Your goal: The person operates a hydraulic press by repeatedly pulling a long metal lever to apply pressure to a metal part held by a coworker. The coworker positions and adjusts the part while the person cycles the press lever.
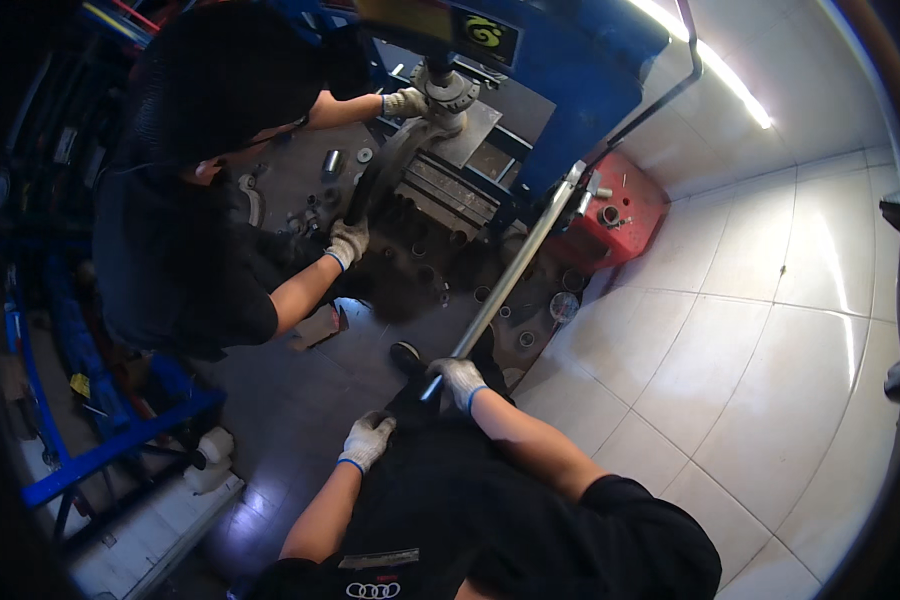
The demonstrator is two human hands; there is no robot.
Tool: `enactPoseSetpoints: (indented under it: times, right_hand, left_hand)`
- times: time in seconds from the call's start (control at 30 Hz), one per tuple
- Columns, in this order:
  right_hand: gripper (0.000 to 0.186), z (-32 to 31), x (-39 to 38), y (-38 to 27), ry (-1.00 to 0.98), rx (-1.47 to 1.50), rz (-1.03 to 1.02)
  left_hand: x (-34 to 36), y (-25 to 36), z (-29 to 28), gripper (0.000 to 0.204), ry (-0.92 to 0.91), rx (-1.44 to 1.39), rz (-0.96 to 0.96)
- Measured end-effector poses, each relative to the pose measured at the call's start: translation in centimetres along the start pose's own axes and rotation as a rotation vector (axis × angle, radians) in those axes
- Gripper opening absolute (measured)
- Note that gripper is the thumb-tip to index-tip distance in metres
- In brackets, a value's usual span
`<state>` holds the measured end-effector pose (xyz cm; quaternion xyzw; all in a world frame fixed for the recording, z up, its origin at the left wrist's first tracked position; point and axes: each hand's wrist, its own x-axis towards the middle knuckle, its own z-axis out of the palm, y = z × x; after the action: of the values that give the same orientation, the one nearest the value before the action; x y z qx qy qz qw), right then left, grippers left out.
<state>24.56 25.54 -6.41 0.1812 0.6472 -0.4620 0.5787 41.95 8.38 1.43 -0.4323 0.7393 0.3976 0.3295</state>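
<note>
My right hand (459, 381), in a white knit glove with a blue cuff, is wrapped round the lower end of a long metal pipe (516, 272). The pipe slopes up and away to a lever joint on a blue shop press (595, 90). My left hand (368, 440), gloved alike, rests on my dark-clothed leg with nothing visible in it; its fingers are loosely bent. At the press, a co-worker's two gloved hands steady a curved dark metal arm (395, 160), whose round hub end (448, 118) sits under the press ram (435, 72).
A co-worker (185, 200) crouches at the left. Rings, sleeves and other metal parts lie about the press base. A red box (625, 215) with parts on top stands right of the press, by the tiled wall (730, 350). Blue metal frames (120, 450) fill the left side.
</note>
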Motion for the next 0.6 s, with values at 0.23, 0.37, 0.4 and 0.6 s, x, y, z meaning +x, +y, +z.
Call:
enactPoseSetpoints:
  times: [0.23, 0.37, 0.4, 0.6]
  right_hand:
    - [0.026, -1.3, 1.5, -1.3, -0.057, 0.23, 0.254]
    - [0.023, -4.1, -10.3, -6.1, -0.394, 0.645, -0.034]
    - [0.028, -5.6, -13.1, -7.6, -0.588, 0.746, -0.263]
    - [0.031, -8.4, -19.9, -12.9, -0.513, 0.497, -1.208]
  left_hand:
    - [3.7, -1.3, -0.4, 0.045, 0.008, 0.133, 0.148]
    - [4.7, -1.3, -1.7, 0.047, -0.074, 0.077, 0.176]
    - [4.6, -1.1, -1.7, 0.046, -0.075, 0.104, 0.217]
    - [3.6, 0.1, -1.4, 0.046, -0.138, 0.051, 0.008]
